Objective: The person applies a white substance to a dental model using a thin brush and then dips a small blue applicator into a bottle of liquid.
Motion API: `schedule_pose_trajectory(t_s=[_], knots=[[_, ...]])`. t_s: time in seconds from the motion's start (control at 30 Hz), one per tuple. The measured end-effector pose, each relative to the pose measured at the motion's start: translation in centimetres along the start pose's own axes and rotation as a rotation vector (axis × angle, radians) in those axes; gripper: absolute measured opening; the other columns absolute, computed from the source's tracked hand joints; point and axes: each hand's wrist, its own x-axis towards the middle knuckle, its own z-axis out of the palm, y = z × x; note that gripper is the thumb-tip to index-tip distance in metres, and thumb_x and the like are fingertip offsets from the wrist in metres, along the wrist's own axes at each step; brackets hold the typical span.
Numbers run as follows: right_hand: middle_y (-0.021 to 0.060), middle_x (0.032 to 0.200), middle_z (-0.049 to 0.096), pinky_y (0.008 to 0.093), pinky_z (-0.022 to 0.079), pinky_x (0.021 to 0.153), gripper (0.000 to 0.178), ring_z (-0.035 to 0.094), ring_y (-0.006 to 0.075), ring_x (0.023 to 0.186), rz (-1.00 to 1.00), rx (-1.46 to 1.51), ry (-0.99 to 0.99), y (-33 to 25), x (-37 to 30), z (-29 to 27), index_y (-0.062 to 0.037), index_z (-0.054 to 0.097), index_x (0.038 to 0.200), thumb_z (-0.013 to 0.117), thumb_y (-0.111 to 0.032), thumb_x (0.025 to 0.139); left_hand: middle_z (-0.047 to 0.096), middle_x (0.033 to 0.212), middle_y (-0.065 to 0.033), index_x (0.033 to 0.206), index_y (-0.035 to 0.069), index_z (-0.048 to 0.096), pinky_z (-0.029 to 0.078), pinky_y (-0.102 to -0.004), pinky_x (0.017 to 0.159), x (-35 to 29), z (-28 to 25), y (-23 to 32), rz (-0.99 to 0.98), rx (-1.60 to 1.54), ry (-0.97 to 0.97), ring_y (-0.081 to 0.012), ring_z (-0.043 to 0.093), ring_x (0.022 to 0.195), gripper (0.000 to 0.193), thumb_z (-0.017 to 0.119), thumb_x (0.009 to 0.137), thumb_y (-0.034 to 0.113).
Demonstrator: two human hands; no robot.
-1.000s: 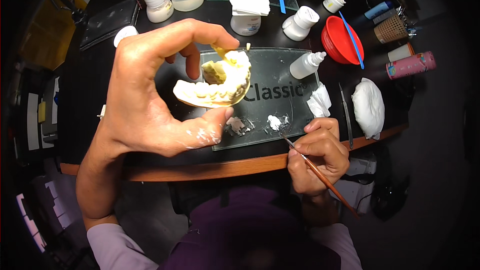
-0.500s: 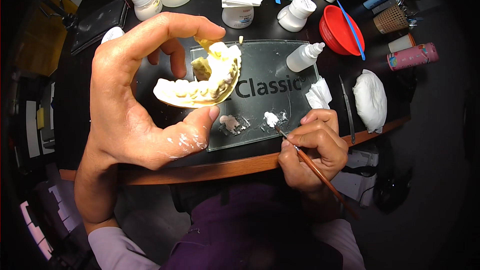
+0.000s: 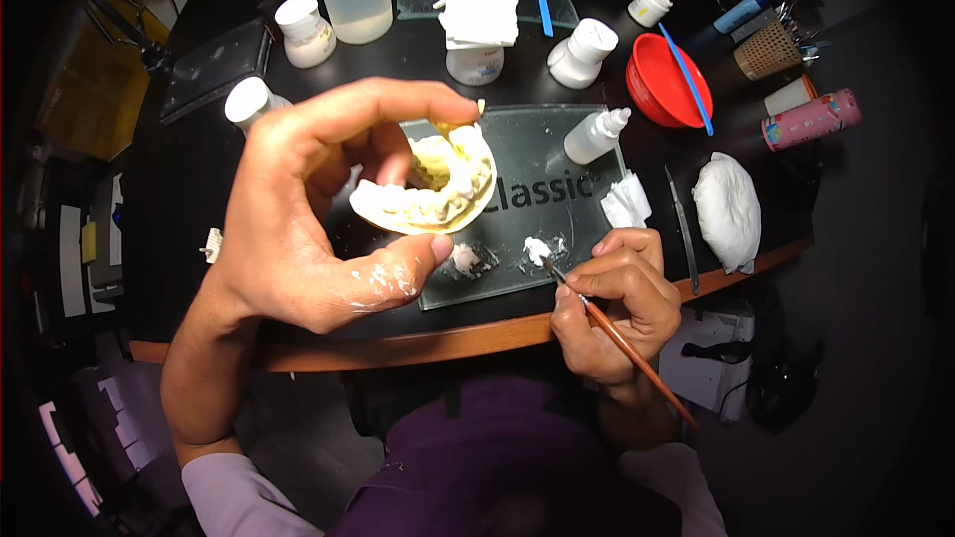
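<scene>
Glass slab (image 3: 527,139): white paste (image 3: 537,251) already set out on it, seemingly mid-use; dental cast (image 3: 468,194), above slab's left part, pinched in person's left hand (image 3: 288,229); brush (image 3: 637,358), gripped by right hand (image 3: 622,298), tip at paste; coating on cast: cannot tell

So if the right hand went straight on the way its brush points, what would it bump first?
The brush in the right hand would likely meet the white mound on the glass plate first. Its tip looks right at it; I can't tell if they already touch.
</scene>
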Motion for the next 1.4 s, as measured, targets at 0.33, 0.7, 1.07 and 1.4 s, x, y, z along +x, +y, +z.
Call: schedule_pose_trajectory(t_s=[0.33,0.7,1.07,1.4], knots=[[0.0095,0.085,0.072,0.0405,0.053,0.092,0.019,0.065,0.0267,0.095,-0.043,0.464,0.087,-3.1,3.4,-0.2,-0.0041,0.068,0.099,0.076,0.000,0.082,0.063,0.145,-0.0214,0.148,-0.013,0.053,0.056,-0.0285,0.097,0.1,0.0,-1.5,-0.011,-0.513,-0.282,-0.0152,0.068,0.113,0.075,0.087,0.083,0.003],[0.0123,0.097,0.070,0.0406,0.066,0.089,0.031,0.071,0.0364,0.114,-0.322,0.335,0.029,-3.7,6.3,2.7,-0.0036,0.066,0.109,0.077,0.006,0.081,0.066,0.135,-0.0121,0.146,-0.011,0.059,0.049,-0.0256,0.084,0.0,0.2,-1.9,0.080,-0.488,-0.285,-0.0081,0.054,0.091,0.067,0.083,0.084,0.000],[0.0085,0.097,0.068,0.0380,0.069,0.088,0.031,0.072,0.0349,0.112,-0.370,0.264,0.073,-3.2,5.7,3.5,-0.0067,0.068,0.106,0.079,0.006,0.080,0.066,0.137,-0.0137,0.144,-0.010,0.061,0.047,-0.0253,0.082,0.0,0.3,-2.1,0.089,-0.443,-0.256,-0.0086,0.049,0.089,0.069,0.082,0.079,-0.003],[0.0094,0.098,0.067,0.0463,0.068,0.099,0.031,0.069,0.0327,0.112,-0.327,0.271,0.050,-3.5,5.4,3.4,-0.0070,0.067,0.104,0.077,0.008,0.079,0.068,0.132,-0.0124,0.142,-0.009,0.063,0.047,-0.0244,0.081,-0.2,0.2,-1.9,0.055,-0.403,-0.239,-0.0078,0.050,0.086,0.069,0.084,0.078,-0.001]])
